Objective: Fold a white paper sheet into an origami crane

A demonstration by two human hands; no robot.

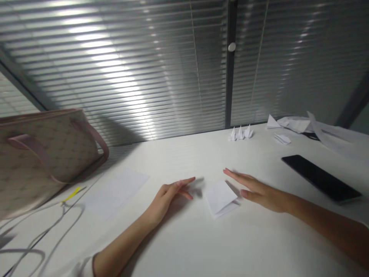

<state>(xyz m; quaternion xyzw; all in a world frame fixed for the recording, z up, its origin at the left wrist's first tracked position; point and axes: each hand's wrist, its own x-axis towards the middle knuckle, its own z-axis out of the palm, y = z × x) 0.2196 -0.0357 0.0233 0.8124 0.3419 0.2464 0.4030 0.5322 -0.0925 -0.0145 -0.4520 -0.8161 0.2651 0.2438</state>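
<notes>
A folded square of white paper (220,197) lies on the white table (184,246), its layers slightly parted along the right and lower edges. To its left hovers my left hand (170,198), fingers stretched out and apart, holding nothing. My right hand (256,191) is close to the paper's right side, also open, with its thumb apart from the fingers. Neither hand appears to grip the paper; whether the right thumb touches it I cannot tell. Several small folded paper cranes (240,133) stand in a row at the back of the table.
Flat paper (117,192) lies at left, near grey cables (62,219) with a yellow tie (71,195). A patterned handbag (49,157) stands at far left. On the right are a black phone (319,177), folded paper (282,139) and crumpled paper (296,124). Blinds (144,77) rise behind.
</notes>
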